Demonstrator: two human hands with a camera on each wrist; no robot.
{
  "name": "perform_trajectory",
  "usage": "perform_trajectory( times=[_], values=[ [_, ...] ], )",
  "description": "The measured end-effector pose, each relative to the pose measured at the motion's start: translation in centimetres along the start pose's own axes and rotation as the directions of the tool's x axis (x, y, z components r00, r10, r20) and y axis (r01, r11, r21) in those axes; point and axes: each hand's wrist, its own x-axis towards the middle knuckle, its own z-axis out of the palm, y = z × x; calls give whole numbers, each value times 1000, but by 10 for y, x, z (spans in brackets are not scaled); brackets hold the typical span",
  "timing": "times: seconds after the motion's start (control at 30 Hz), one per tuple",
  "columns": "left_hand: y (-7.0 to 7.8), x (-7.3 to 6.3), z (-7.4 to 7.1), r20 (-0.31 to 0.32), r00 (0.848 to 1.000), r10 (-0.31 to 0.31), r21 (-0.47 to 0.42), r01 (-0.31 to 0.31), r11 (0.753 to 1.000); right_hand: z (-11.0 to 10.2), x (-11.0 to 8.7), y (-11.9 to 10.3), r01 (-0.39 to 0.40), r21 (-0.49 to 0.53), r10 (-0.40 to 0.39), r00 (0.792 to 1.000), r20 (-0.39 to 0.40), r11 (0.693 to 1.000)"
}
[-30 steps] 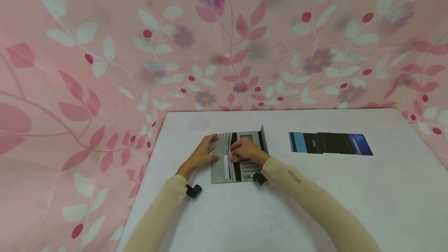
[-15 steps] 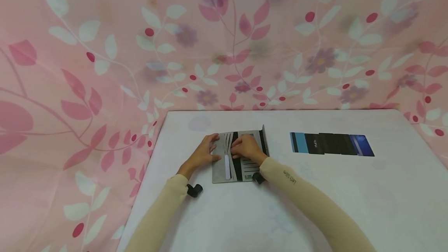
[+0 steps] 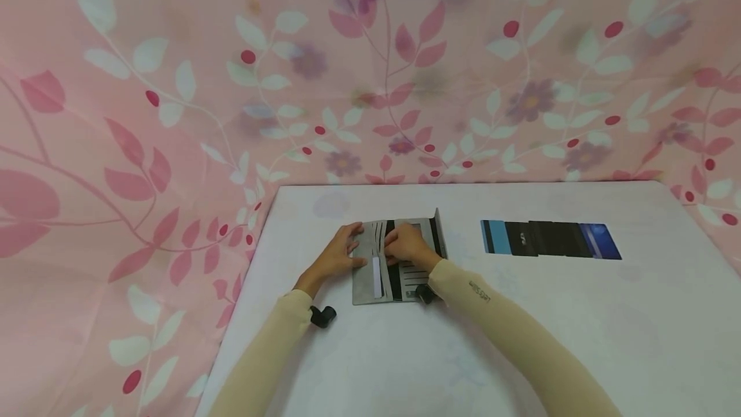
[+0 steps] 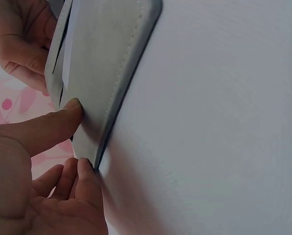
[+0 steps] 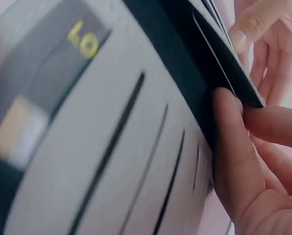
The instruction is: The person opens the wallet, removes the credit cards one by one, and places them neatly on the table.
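A grey bifold wallet (image 3: 361, 289) lies spread on the white table in the head view, its slots facing up. A white slip (image 3: 378, 277) stands out of a slot in its left half. My left hand (image 3: 334, 256) steadies the left edge. In the left wrist view its thumb (image 4: 62, 122) presses the grey face, with fingertips at the corner. Over the middle, my right hand (image 3: 410, 246) pinches the dark edge of an inner panel (image 5: 243, 83) between thumb and finger. A card with yellow characters (image 5: 84, 41) shows in the right half in the right wrist view.
To the right, an overlapping row of cards (image 3: 550, 239) lies on the white table (image 3: 521, 327), light blue at one end, black in the middle, dark blue at the other. A pink floral cloth (image 3: 370, 69) hangs behind and at the left.
Both hands stay at the wallet, with the right still at its middle. The right forearm has shifted slightly left relative to the wallet. The row of cards is unchanged.
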Motion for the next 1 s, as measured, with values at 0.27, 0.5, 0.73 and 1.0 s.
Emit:
perform_trajectory(
  times=[0.27,0.5,0.73,1.0],
  values=[
    [-6,1,1,-7,1000,-6,31,6,999,-30,-4,14,13,85,-8,998,-63,996],
    [-5,2,2,1,1000,5,50,-5,999,-32,-14,22,-26,84,28,999,-29,996],
    [-3,4,4,-10,1000,-22,58,23,998,-36,-20,25,6,93,-4,1000,-28,996],
    [-5,3,3,5,1000,-25,47,25,999,-57,-25,33,-31,90,40,994,-98,995]
  ],
)
